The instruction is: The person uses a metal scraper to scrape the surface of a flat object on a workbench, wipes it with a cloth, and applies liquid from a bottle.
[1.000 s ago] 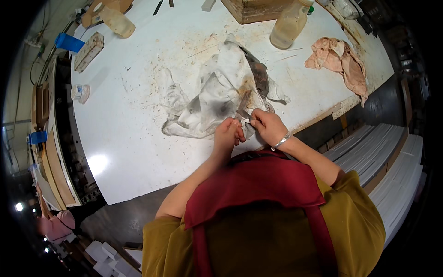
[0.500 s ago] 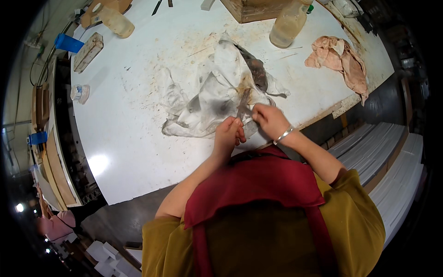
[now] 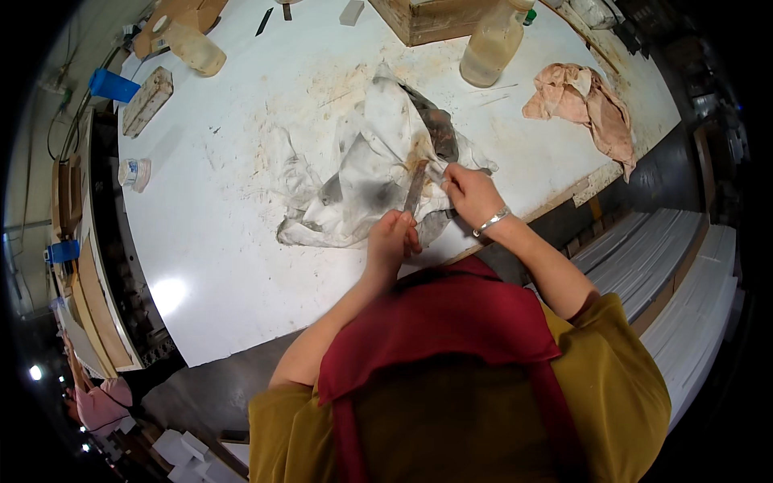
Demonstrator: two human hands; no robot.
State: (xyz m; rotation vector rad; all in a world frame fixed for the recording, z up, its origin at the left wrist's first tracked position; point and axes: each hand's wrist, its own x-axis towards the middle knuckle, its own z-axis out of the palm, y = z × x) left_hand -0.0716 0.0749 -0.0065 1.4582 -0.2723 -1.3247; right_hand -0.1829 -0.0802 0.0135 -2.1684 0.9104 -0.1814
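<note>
A crumpled white rag (image 3: 354,213), with grey and rusty-brown stains, lies in the middle of the worktable. My left hand (image 3: 391,240) is closed on the lower end of a narrow, flat, rust-brown metal strip (image 3: 415,191), which points up and away over the rag. Just right of the strip, my right hand (image 3: 475,196) pinches a bunched fold of the rag. Its fingertips are partly hidden. A dark brown, stained patch (image 3: 439,131) shows at the rag's far right side.
On the white table (image 3: 217,282) stand two cloudy bottles, one at the far left (image 3: 196,50) and one at the far right (image 3: 493,48). A peach cloth (image 3: 581,109) lies by the right edge. A dirty block (image 3: 148,101) and a blue cup (image 3: 113,84) are at left.
My right hand has moved slightly up and away from the strip's lower part, and now pinches the rag beside it. More of the strip shows. My left hand keeps its hold.
</note>
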